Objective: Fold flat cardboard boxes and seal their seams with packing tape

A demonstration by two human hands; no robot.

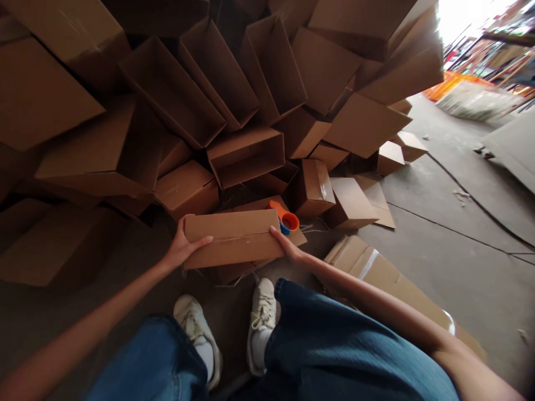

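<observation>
A long, narrow cardboard box [234, 236] is held between my two hands, a seam running along the side that faces me. My left hand [186, 243] grips its left end, thumb on the near side. At the right end my right hand [286, 243] presses with the thumb visible; its other fingers are hidden behind the box. An orange and blue tape dispenser [288, 218] sits just beyond the right end, close to my right hand. Below the held box, part of another piece of cardboard [232, 273] shows.
A high heap of cardboard boxes [217, 72], many of them open, fills the far side and left. To the right on the concrete floor [438, 223] lies a strapped bundle of flat cardboard [388, 278]. A dark cable [468, 195] crosses the floor. My shoes [263, 312] are just below the box.
</observation>
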